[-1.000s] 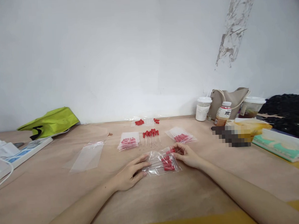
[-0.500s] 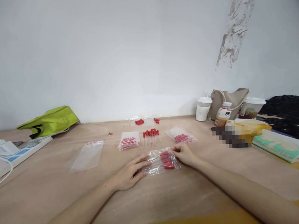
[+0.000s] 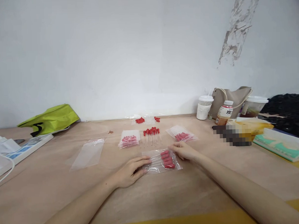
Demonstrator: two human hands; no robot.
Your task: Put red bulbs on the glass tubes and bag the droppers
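A clear zip bag lies in front of me, holding several red-ended pieces with thin pale stems, side by side. At its left end, the fingers of my left hand rest on the plastic, stretched out and slightly apart. My right hand pinches the bag's upper right edge between thumb and fingers. Just beyond the bag, loose red-ended pieces with thin stems stand in a row, heads pointing away. Filled bags are stacked to their left and right.
Flat clear bags lie left. More red parts sit on plastic by the wall. A power strip and a green bag are far left; a cup, a bottle and a tissue pack stand right.
The bag has flattened, and the red-ended pieces inside now lie in a more even row. My right hand has shifted slightly left along the bag's edge; my left hand has hardly moved.
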